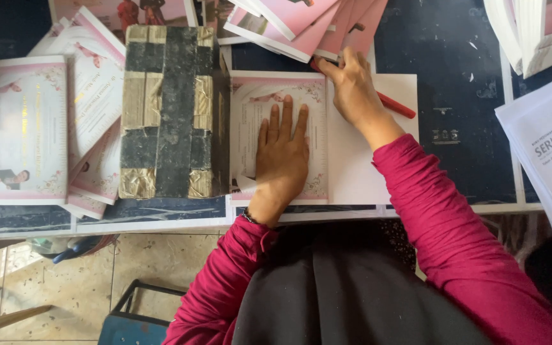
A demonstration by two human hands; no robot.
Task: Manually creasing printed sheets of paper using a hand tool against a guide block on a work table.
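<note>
Single view, head-worn camera. Looks almost straight down from above the person's chest onto the near edge of the table (455, 128). Close range: the forearms fill the lower frame, lap and floor (154, 262) show beneath the table edge. No second view to overlap.

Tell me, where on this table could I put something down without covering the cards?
The dark tabletop right of the right hand, before the white sheets, is bare. Left is crowded: taped block, card stack. The left hand presses the open card.
</note>
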